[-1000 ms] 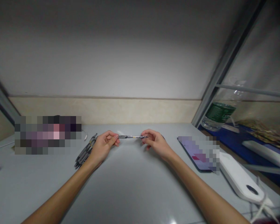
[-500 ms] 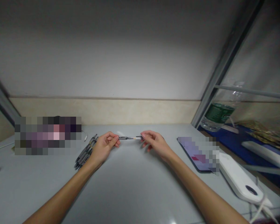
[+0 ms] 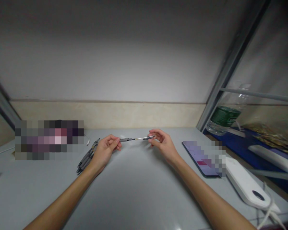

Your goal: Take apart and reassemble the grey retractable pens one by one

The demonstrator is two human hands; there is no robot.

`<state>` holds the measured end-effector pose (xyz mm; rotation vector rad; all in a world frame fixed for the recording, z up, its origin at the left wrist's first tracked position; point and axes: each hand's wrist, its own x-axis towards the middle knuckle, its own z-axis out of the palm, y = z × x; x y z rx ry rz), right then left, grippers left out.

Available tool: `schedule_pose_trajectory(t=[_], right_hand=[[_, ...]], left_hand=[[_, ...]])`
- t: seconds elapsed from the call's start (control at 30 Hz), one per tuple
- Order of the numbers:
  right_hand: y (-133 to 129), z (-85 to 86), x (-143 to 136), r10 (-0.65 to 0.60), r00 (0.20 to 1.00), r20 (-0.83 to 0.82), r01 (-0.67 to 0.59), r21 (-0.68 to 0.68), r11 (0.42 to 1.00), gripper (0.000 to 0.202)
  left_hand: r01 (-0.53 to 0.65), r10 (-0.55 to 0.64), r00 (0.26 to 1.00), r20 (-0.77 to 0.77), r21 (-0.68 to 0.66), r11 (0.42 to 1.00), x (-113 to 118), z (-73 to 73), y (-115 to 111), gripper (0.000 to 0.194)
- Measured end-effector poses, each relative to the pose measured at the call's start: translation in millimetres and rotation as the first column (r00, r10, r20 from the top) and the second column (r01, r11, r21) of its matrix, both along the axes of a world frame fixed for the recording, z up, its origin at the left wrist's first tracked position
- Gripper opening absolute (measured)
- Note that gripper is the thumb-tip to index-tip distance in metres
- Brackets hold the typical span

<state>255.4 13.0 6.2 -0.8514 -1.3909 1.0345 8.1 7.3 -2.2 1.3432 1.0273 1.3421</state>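
Note:
My left hand (image 3: pixel 105 149) pinches the grey barrel of a pen (image 3: pixel 125 140) between thumb and fingers. A thin pale refill (image 3: pixel 140 138) sticks out of that barrel toward the right. My right hand (image 3: pixel 165 145) has its fingers curled around a short dark pen piece (image 3: pixel 147 138) at the refill's far end. Whether that piece touches the refill I cannot tell. Both hands are above the desk. Beside my left wrist lies a bunch of grey pens (image 3: pixel 87 158), partly hidden by the hand and forearm.
A phone (image 3: pixel 199 158) lies on the grey desk (image 3: pixel 134 191) to the right, beside a white power bank (image 3: pixel 246 182) with a cable. Farther right, a water bottle (image 3: pixel 224 116) stands by a metal rail (image 3: pixel 259 92). A blurred-out item (image 3: pixel 48 140) is at the left.
My right hand has shifted slightly right and up, and the refill now tilts upward to the right, with more of it showing. My left hand has moved slightly left with the barrel.

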Motion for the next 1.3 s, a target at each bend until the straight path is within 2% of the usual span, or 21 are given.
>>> schedule_pose_trajectory(t=[0.23, 0.43, 0.6, 0.7, 0.83, 1.03, 1.13, 1.3], right_hand=[[1, -3.2, -1, -0.027, 0.999, -0.027, 0.028, 0.016, 0.999, 0.036], [0, -10.1, -5, 0.017, 0.996, 0.084, -0.024, 0.085, 0.996, 0.017], [-3, -8.4, -7, -0.005, 0.997, 0.080, 0.004, 0.020, 1.000, 0.022], [-6, -7.1, -9, 0.062, 0.996, 0.065, -0.059, -0.052, 0.997, 0.025], [-8, -3.7, -11, 0.119, 0.990, 0.073, -0.106, -0.161, 0.981, 0.031], [-7, 0.8, -6, 0.147, 0.989, 0.022, -0.144, -0.094, 0.985, 0.034], [-6, -0.8, -5, 0.139, 0.984, 0.107, -0.128, -0.100, 0.987, 0.028], [-6, -4.0, -7, 0.063, 0.956, 0.286, -0.019, -0.154, 0.988, 0.053]], left_hand=[[-0.002, 0.002, 1.000, 0.020, -0.013, 1.000, 1, 0.2, -2, 0.023], [0.028, -0.028, 0.999, 0.044, 0.002, 1.000, 3, -2.4, -3, 0.022], [0.026, -0.022, 0.998, -0.067, 0.071, 0.997, 3, 0.8, -6, 0.020], [0.014, 0.003, 0.989, -0.145, 0.118, 0.993, 2, 0.9, -7, 0.018], [0.004, 0.020, 0.985, -0.174, 0.136, 0.991, 3, -1.3, -6, 0.019], [-0.044, 0.054, 0.993, -0.106, 0.097, 0.994, 2, -2.2, -2, 0.022], [-0.038, 0.047, 0.994, -0.103, 0.084, 0.996, 2, -1.5, -2, 0.023], [-0.021, 0.031, 0.994, -0.105, 0.090, 0.996, 4, -2.6, -3, 0.021]])
